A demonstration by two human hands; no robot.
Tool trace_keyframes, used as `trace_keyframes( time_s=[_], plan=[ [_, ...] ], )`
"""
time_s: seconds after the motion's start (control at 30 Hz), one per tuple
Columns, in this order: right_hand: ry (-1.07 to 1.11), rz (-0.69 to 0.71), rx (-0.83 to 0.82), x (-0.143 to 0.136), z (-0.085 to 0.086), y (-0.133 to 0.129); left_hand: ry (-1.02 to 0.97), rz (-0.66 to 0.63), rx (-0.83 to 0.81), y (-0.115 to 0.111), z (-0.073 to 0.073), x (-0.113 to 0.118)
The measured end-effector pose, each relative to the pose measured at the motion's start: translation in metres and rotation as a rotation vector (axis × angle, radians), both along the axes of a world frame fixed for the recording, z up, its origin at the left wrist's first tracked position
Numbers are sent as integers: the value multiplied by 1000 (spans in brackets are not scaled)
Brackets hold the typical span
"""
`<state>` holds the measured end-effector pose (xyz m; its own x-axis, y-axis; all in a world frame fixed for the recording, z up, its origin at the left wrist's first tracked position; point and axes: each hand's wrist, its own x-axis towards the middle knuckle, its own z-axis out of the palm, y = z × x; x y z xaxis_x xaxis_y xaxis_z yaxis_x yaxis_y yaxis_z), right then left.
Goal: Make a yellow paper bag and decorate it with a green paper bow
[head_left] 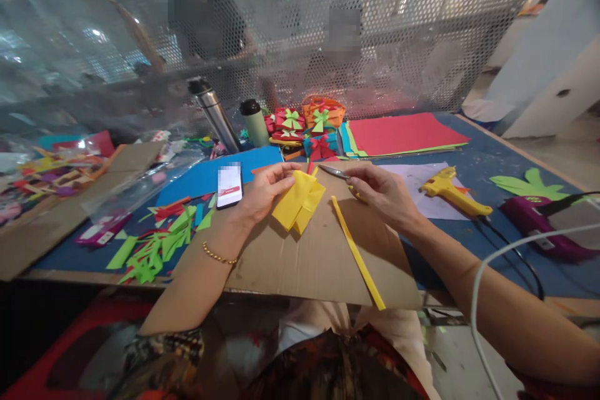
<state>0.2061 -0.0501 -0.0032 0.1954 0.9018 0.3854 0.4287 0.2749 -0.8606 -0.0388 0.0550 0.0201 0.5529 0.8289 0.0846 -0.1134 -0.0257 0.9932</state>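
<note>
My left hand (275, 186) is closed on the upper left edge of a folded yellow paper piece (300, 203), thumb on top. Scissors (334, 171) with metal blades are in my right hand (382, 190); a bit of yellow handle shows under the fingers. Their blades point left, close to the top of the folded paper, and I cannot tell whether they touch it. Below the right hand a narrow yellow strip (359, 253) lies slantwise on the brown cardboard sheet (290, 272). A small red piece sticks up behind the folded paper.
Left of the cardboard are a phone (229, 184) and green paper scraps (162, 244). A steel flask (215, 115), a green tumbler (254, 124) and bow-trimmed paper pieces (321, 131) stand behind. Red sheets (403, 133), a yellow glue gun (454, 192) and a white cable (475, 300) are right.
</note>
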Motion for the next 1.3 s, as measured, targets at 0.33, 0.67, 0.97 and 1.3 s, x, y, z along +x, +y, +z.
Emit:
trace_keyframes(
  time_s=[0.33, 0.67, 0.97, 1.3],
  plan=[
    [-161, 78, 63, -9, 4, -8, -77, -86, -163, -14, -1, 7],
    [226, 351, -121, -21, 0, -9, 46, -64, -10, -30, -5, 15],
    [293, 382, -271, -32, 14, -22, 63, -117, 2, -41, 17, 10],
    [799, 45, -78, -27, 17, -15, -1, -121, -223, -34, 4, 11]
  ],
)
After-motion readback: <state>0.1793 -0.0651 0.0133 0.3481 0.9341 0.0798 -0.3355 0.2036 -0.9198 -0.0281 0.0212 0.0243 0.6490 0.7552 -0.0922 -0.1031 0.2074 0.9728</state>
